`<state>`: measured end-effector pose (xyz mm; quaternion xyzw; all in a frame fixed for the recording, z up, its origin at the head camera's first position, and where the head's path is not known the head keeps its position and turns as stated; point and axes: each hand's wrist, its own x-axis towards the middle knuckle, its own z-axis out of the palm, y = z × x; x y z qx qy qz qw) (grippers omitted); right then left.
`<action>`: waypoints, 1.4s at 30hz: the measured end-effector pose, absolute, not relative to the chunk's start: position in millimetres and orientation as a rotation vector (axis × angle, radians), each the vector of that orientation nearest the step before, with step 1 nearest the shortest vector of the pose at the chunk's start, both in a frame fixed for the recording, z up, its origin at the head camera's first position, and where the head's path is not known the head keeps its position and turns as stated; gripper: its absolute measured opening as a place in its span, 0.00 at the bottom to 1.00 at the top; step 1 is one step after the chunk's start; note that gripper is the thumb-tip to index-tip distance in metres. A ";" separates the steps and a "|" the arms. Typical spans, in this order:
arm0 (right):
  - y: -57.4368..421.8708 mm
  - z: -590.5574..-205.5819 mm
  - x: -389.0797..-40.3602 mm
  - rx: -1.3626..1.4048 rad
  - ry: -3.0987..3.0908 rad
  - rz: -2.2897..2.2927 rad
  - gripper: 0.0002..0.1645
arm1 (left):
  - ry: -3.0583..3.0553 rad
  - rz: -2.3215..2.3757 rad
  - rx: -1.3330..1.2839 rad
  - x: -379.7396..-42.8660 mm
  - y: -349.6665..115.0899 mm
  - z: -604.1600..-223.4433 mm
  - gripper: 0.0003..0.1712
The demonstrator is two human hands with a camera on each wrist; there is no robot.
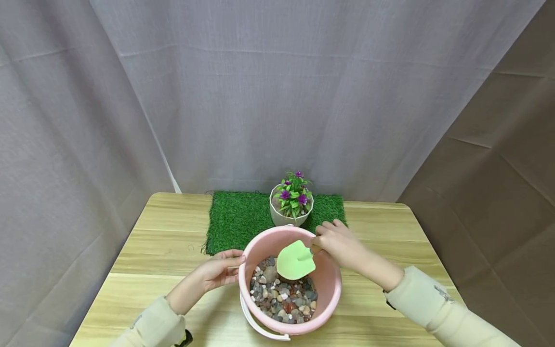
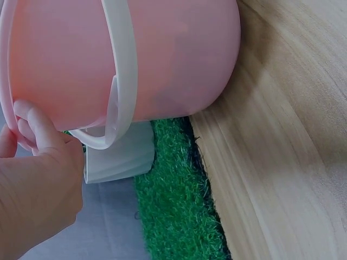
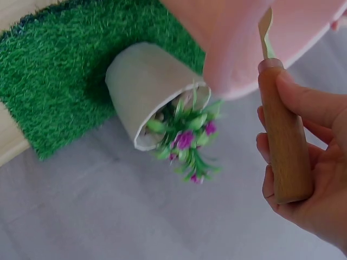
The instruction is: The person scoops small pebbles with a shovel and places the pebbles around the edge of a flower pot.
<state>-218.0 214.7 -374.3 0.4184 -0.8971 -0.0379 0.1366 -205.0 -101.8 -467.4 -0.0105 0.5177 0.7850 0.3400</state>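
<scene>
A pink bucket (image 1: 330, 294) stands on the table with a layer of mixed pebbles (image 1: 277, 301) inside. My left hand (image 1: 221, 271) grips its rim on the left side; in the left wrist view the fingers (image 2: 40, 122) bend at the rim beside the bucket's outer wall (image 2: 179, 59). My right hand (image 1: 340, 245) holds a small trowel by its wooden handle (image 3: 287, 141), fingers wrapped round it and thumb lying along it. The trowel's light green blade (image 1: 296, 260) is tilted inside the bucket's mouth, over the pebbles.
Behind the bucket, a white pot (image 1: 289, 220) with a purple-flowered plant (image 1: 295, 195) sits on a green turf mat (image 1: 238, 219). The bucket's white carrying handle (image 2: 126, 59) hangs down on the left. Grey curtains (image 1: 277, 96) close off the back of the wooden table (image 1: 160, 260).
</scene>
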 end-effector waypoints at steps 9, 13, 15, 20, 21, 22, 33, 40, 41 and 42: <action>204.5 -386.3 -209.9 1.249 -2.532 -0.362 0.04 | 1.351 2.042 -0.031 -204.8 -101.2 -468.6 0.09; 200.1 -395.1 -209.0 1.261 -2.468 -0.468 0.08 | 1.347 2.042 -0.032 -204.8 -101.7 -467.4 0.09; 198.4 -400.2 -209.5 1.277 -2.447 -0.508 0.11 | 1.347 2.043 -0.035 -204.7 -101.9 -466.8 0.09; 195.3 -410.7 -210.8 1.294 -2.448 -0.486 0.13 | 1.342 2.042 -0.033 -204.4 -101.3 -466.8 0.08; 194.7 -413.0 -211.2 1.296 -2.459 -0.463 0.13 | 1.341 2.042 -0.031 -204.4 -101.0 -467.1 0.08; 194.4 -415.8 -211.7 1.304 -2.471 -0.436 0.13 | 1.339 2.043 -0.032 -204.2 -100.8 -467.4 0.08; 188.2 -426.5 -219.0 1.332 -2.541 -0.349 0.14 | 1.318 2.056 -0.029 -205.1 -98.9 -468.3 0.07; 189.7 -424.7 -219.4 1.356 -2.563 -0.320 0.15 | 1.321 2.044 -0.025 -206.0 -98.8 -468.8 0.08; 189.4 -424.6 -219.6 1.361 -2.564 -0.316 0.15 | 1.321 2.045 -0.025 -205.8 -99.3 -468.7 0.08; 189.1 -424.7 -219.9 1.366 -2.569 -0.309 0.15 | 1.320 2.050 -0.029 -205.6 -99.9 -468.5 0.08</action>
